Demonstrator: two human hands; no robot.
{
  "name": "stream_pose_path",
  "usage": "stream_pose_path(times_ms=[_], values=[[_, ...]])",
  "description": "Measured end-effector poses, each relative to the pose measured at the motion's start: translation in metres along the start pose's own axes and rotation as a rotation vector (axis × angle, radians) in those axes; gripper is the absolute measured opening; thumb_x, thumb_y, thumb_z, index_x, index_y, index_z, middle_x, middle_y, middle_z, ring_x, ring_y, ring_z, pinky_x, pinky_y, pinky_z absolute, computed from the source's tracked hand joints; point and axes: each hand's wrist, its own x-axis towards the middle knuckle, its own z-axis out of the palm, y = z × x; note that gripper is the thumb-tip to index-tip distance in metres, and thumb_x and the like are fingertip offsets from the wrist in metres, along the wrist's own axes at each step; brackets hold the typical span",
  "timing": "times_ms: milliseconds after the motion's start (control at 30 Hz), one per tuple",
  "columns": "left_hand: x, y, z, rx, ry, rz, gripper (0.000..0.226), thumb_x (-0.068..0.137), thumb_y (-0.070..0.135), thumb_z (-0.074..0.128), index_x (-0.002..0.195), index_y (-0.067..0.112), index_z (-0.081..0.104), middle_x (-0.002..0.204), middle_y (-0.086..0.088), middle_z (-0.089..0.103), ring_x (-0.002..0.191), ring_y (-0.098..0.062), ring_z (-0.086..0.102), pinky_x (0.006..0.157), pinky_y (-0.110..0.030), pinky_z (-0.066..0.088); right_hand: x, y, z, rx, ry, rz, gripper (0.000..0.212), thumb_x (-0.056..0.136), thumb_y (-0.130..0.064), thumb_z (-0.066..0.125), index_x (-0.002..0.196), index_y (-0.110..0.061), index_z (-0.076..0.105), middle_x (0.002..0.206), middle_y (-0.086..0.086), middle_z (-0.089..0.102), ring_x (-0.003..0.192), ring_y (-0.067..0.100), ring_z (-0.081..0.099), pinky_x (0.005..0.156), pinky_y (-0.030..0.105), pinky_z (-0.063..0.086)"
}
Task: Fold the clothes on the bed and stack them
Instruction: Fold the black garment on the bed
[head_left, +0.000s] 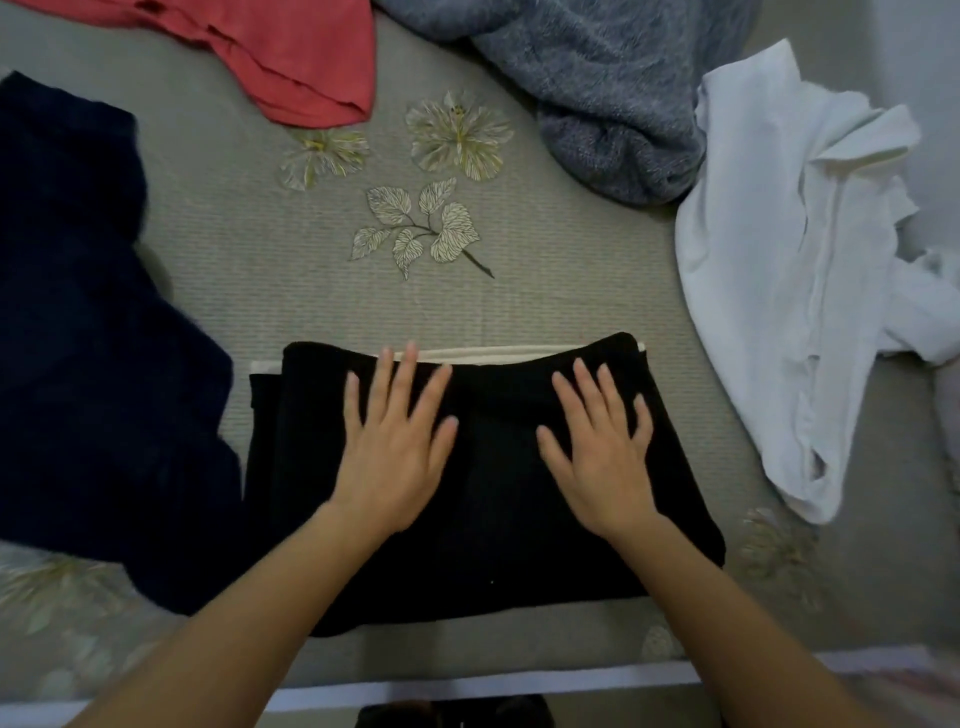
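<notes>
A: While the bed (571, 291), with its leaf and flower print, fills nearly the whole frame, what lies on it?

B: At the left edge a dark navy garment (88, 338) sprawls unfolded. At the right edge lies a crumpled white shirt (779, 291), and at the upper middle a heap of fuzzy grey cloth (613, 88), just beside the shirt.

A: And the folded piece?

B: A black garment (493, 519) lies folded in a rectangle at the lower centre, near the bed's front edge and just beside the navy one. A red garment (291, 57) spills in from the upper left corner.

A: The hands?

B: Both rest flat on the black garment, the left hand (395, 457) left of centre, the right hand (602, 457) right of it. Each grip is apart: fingers straight and spread, clamped on nothing.

A: Anything smaller?

B: A thin cream strip (493, 356) peeks out along the black garment's far edge, where the left hand's longest fingers reach it.
</notes>
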Motion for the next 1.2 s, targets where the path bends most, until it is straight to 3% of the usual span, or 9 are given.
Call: stream_pose_path(times_ms=[100, 267, 367, 567, 800, 900, 1000, 1100, 1200], values=[[-0.032, 0.013, 0.033, 0.014, -0.172, -0.030, 0.061, 0.095, 0.058, 0.010, 0.151, 0.036, 0.004, 0.160, -0.006, -0.012, 0.145, -0.026, -0.018, 0.115, -0.051, -0.004, -0.018, 0.006, 0.027, -0.066, -0.137, 0.013, 0.064, 0.093, -0.060, 0.017, 0.150, -0.037, 0.002, 0.160, -0.002, -0.006, 0.146, 0.019, -0.015, 0.113, 0.047, -0.017], [-0.035, -0.010, 0.068, -0.031, -0.201, -0.422, 0.066, 0.087, 0.068, 0.003, 0.146, 0.046, -0.015, 0.150, -0.004, -0.038, 0.136, -0.028, -0.038, 0.112, -0.056, -0.016, 0.005, 0.033, 0.052, -0.140, -0.201, 0.066, 0.064, 0.088, -0.067, 0.006, 0.145, -0.048, -0.014, 0.156, 0.000, -0.025, 0.140, 0.022, -0.031, 0.108, 0.049, -0.026], [-0.031, -0.016, 0.080, -0.039, -0.163, -0.480, 0.067, 0.088, 0.069, 0.010, 0.147, 0.046, -0.012, 0.152, -0.005, -0.034, 0.138, -0.029, -0.036, 0.111, -0.058, -0.015, 0.017, 0.047, 0.067, -0.125, -0.245, 0.066, 0.064, 0.086, -0.069, 0.004, 0.144, -0.050, -0.016, 0.155, -0.002, -0.029, 0.138, 0.021, -0.035, 0.109, 0.053, -0.022], [-0.029, -0.018, 0.089, -0.039, -0.107, -0.463, 0.066, 0.090, 0.065, 0.016, 0.149, 0.043, -0.005, 0.156, -0.008, -0.026, 0.140, -0.030, -0.030, 0.110, -0.058, -0.014, 0.019, 0.050, 0.078, -0.087, -0.150, 0.020, 0.065, 0.090, -0.065, 0.018, 0.148, -0.046, -0.003, 0.159, 0.000, -0.018, 0.144, 0.026, -0.023, 0.110, 0.054, -0.018], [-0.028, -0.017, 0.083, -0.048, -0.145, -0.462, 0.068, 0.088, 0.068, 0.011, 0.148, 0.045, -0.008, 0.154, -0.007, -0.032, 0.138, -0.028, -0.036, 0.110, -0.056, -0.016, 0.025, 0.046, 0.063, -0.110, -0.330, 0.045, 0.062, 0.087, -0.070, 0.005, 0.137, -0.052, -0.028, 0.147, -0.003, -0.042, 0.135, 0.022, -0.040, 0.106, 0.052, -0.026], [-0.026, -0.016, 0.068, -0.064, -0.197, -0.449, 0.068, 0.088, 0.071, 0.011, 0.147, 0.045, -0.011, 0.152, -0.005, -0.035, 0.138, -0.026, -0.036, 0.113, -0.054, -0.014, 0.030, 0.044, 0.037, -0.056, -0.419, 0.046, 0.063, 0.093, -0.064, 0.022, 0.143, -0.052, -0.014, 0.155, -0.003, -0.029, 0.141, 0.022, -0.030, 0.112, 0.052, -0.016], [-0.039, -0.023, 0.048, -0.024, -0.132, -0.446, 0.069, 0.093, 0.064, 0.025, 0.148, 0.042, -0.011, 0.156, -0.004, -0.028, 0.143, -0.023, -0.026, 0.114, -0.049, -0.010, 0.013, 0.057, 0.019, -0.067, -0.231, 0.034, 0.062, 0.095, -0.051, 0.040, 0.149, -0.046, 0.009, 0.161, -0.003, -0.008, 0.147, 0.022, -0.011, 0.115, 0.051, 0.001], [-0.068, -0.043, 0.036, -0.061, -0.044, -0.634, 0.075, 0.094, 0.059, 0.034, 0.150, 0.036, -0.010, 0.158, -0.014, -0.015, 0.145, -0.029, -0.014, 0.116, -0.049, 0.000, -0.018, 0.083, 0.015, 0.115, -0.172, 0.272, 0.077, 0.087, -0.056, 0.052, 0.150, -0.040, 0.010, 0.161, 0.004, 0.005, 0.147, 0.028, 0.007, 0.116, 0.052, 0.014], [-0.087, -0.057, 0.030, -0.236, -0.097, -0.771, 0.085, 0.092, 0.057, 0.043, 0.151, 0.028, -0.010, 0.157, -0.022, 0.003, 0.145, -0.034, 0.004, 0.117, -0.048, 0.007, -0.040, 0.095, 0.020, 0.540, -0.126, 0.547, 0.099, 0.062, -0.075, 0.063, 0.138, -0.017, 0.036, 0.140, 0.016, 0.044, 0.128, 0.033, 0.043, 0.105, 0.048, 0.039]])
